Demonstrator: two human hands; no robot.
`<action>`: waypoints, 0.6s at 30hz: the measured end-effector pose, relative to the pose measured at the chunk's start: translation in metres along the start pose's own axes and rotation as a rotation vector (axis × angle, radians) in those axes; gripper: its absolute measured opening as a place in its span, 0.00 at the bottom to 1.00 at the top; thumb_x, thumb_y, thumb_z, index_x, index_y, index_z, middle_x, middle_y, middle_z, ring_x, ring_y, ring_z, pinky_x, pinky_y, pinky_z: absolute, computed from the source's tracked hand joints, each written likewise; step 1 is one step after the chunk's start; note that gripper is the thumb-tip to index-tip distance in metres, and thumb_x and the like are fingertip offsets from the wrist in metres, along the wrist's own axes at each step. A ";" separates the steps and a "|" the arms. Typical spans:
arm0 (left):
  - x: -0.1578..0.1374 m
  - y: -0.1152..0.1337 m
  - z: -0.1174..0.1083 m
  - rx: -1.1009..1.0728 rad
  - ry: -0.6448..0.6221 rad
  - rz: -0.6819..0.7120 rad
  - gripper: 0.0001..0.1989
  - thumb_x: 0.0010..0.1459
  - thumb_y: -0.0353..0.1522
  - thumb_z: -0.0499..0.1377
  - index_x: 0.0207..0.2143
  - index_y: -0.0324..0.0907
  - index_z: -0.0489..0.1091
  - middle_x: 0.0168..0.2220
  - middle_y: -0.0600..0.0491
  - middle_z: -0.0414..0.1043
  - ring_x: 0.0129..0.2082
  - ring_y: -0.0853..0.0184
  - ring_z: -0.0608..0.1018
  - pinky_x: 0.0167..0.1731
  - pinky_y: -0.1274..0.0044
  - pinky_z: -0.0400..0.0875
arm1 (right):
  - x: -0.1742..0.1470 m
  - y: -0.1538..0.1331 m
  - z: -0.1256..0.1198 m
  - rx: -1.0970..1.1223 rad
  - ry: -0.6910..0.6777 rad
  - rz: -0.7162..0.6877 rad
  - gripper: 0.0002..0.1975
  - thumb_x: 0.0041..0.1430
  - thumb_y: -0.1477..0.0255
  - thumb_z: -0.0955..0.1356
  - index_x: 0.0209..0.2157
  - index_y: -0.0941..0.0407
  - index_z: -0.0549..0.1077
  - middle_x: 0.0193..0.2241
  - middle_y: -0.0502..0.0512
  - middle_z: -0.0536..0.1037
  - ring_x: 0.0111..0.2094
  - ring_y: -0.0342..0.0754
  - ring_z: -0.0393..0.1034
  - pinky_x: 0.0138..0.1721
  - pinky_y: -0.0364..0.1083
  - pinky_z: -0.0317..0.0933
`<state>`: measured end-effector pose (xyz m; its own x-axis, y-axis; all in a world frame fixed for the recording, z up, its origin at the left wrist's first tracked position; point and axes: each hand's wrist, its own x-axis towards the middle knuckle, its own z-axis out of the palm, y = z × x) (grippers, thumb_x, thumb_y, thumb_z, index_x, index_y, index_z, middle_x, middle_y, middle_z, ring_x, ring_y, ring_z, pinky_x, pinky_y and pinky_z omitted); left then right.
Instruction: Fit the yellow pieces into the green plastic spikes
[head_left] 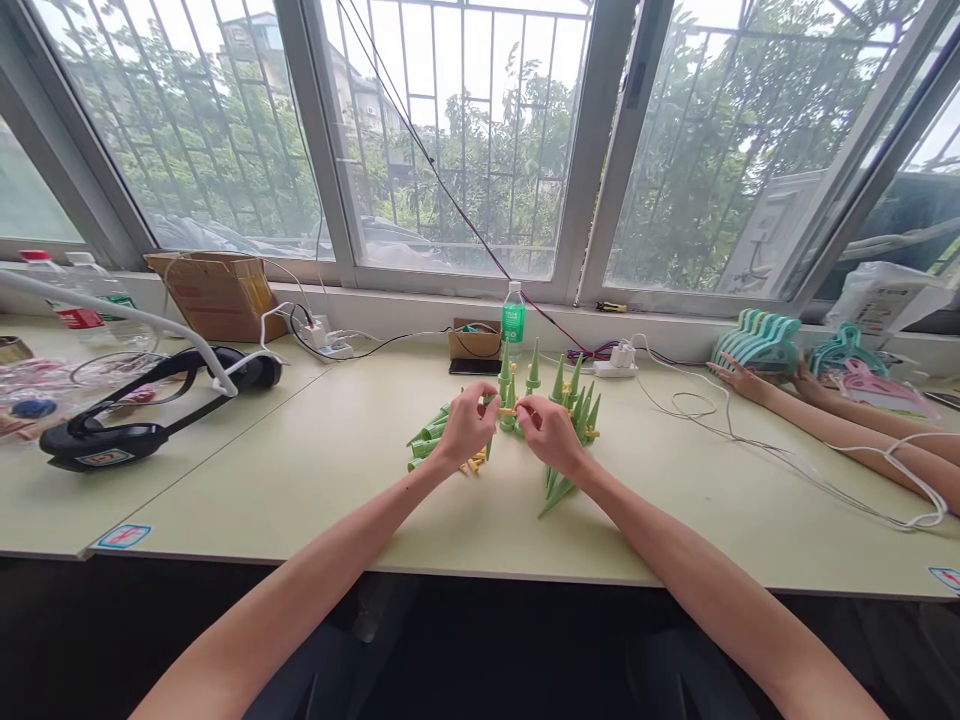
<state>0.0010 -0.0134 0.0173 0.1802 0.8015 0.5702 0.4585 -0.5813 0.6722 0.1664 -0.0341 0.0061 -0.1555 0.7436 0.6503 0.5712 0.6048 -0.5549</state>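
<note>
1. Bare forearms [300, 585] reached nearest; my left hand [469, 425] and right hand [551, 432] pinched a small yellow piece [508, 411] between them, before the standing green cones [533, 370].
2. A slip, I judged, could drop it among loose yellow pieces [474, 464]; a stray knuckle could topple cones.
3. Writing on the green-labelled bottle [514, 322] and table sticker [124, 536] was too small to read.

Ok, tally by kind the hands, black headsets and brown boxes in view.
Wearer's left hand and right hand, by the green cones: 2
Other hands, at right: 2
Black headset: 1
Brown boxes: 2
Total: 7
</note>
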 end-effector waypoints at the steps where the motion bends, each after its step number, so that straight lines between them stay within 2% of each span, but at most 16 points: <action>1: 0.000 0.000 0.000 0.006 0.002 0.001 0.09 0.61 0.37 0.52 0.37 0.42 0.67 0.37 0.52 0.73 0.20 0.72 0.73 0.23 0.79 0.66 | 0.000 0.000 0.000 -0.001 0.002 -0.001 0.12 0.63 0.69 0.60 0.31 0.57 0.71 0.25 0.52 0.72 0.23 0.43 0.61 0.28 0.43 0.56; 18: -0.001 0.001 0.000 -0.043 -0.035 -0.012 0.09 0.60 0.38 0.53 0.36 0.42 0.66 0.35 0.53 0.72 0.19 0.72 0.73 0.21 0.79 0.66 | 0.000 -0.001 0.000 0.006 -0.028 -0.013 0.12 0.64 0.68 0.59 0.31 0.56 0.70 0.24 0.51 0.69 0.23 0.43 0.59 0.27 0.42 0.55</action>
<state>0.0012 -0.0144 0.0176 0.2057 0.8126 0.5453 0.4234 -0.5762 0.6991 0.1658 -0.0349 0.0066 -0.1855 0.7434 0.6426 0.5645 0.6159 -0.5496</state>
